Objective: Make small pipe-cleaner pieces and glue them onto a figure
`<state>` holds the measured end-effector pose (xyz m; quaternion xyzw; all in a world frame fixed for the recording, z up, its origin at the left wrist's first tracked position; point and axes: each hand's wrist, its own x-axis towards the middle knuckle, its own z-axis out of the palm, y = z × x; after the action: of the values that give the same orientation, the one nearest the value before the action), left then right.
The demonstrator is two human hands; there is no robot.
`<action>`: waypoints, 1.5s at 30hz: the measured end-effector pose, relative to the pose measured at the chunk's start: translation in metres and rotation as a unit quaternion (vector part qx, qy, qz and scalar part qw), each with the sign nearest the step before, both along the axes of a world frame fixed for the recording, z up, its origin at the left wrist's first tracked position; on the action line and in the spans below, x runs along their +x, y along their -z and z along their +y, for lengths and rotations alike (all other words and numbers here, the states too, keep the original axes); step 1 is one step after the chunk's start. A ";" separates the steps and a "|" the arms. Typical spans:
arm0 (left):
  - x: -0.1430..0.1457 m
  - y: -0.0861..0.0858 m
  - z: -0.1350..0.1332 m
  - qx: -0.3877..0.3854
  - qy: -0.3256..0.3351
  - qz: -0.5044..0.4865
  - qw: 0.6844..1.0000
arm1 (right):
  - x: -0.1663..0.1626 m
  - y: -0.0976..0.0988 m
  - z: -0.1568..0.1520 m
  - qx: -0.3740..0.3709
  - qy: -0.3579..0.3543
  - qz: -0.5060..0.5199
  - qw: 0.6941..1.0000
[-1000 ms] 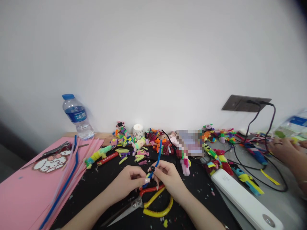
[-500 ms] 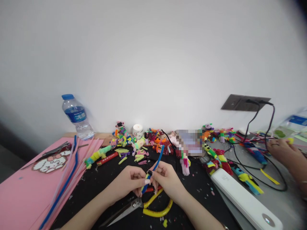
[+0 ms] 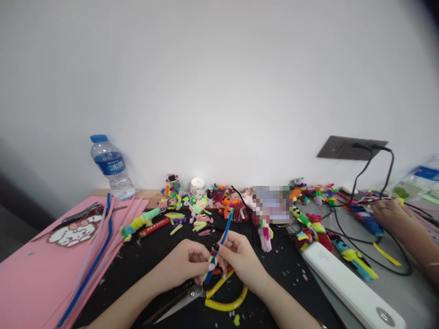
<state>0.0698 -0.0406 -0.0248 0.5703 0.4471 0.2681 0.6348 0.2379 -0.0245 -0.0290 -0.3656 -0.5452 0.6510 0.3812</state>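
Between the fingertips of both hands is a blue pipe cleaner [image 3: 227, 227], its free end slanting up and away to the right. My left hand [image 3: 188, 262] pinches its lower part, where some yellow-green and dark bits show; fingers partly hide their shape. My right hand [image 3: 242, 260] is closed on the pipe cleaner just above, thumb pressed along it. Right under both hands lie scissors [image 3: 236, 304] with yellow handles, blades pointing to the lower left on the black mat [image 3: 137, 283]. A red strip beneath the fingers is partly hidden.
Pink sheets [image 3: 30, 283] with pipe cleaners and scissors [image 3: 77, 214] lie left, near a water bottle [image 3: 111, 167]. Fuzzy figures [image 3: 174, 194] and cut pieces [image 3: 200, 224] line the back. At right are a white device [image 3: 353, 285], black cables [image 3: 408, 256] and another person's hand [image 3: 391, 219].
My fingers have shifted slightly on the blue pipe cleaner, and its lower part has turned a little. The other person's hand at the right has moved left.
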 end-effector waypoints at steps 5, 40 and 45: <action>0.000 0.003 0.000 0.018 0.010 0.010 1.000 | -0.001 0.000 -0.001 -0.008 -0.014 0.012 1.000; -0.002 -0.005 0.004 0.109 -0.144 -0.044 0.982 | 0.005 -0.003 0.001 0.066 0.071 -0.076 0.992; -0.002 -0.006 0.002 0.105 -0.169 -0.016 0.980 | 0.003 0.000 0.000 0.074 0.059 -0.086 0.992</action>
<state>0.0680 -0.0382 -0.0187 0.5460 0.4961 0.4258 0.5238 0.2414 -0.0248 -0.0292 -0.4230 -0.6001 0.5511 0.3965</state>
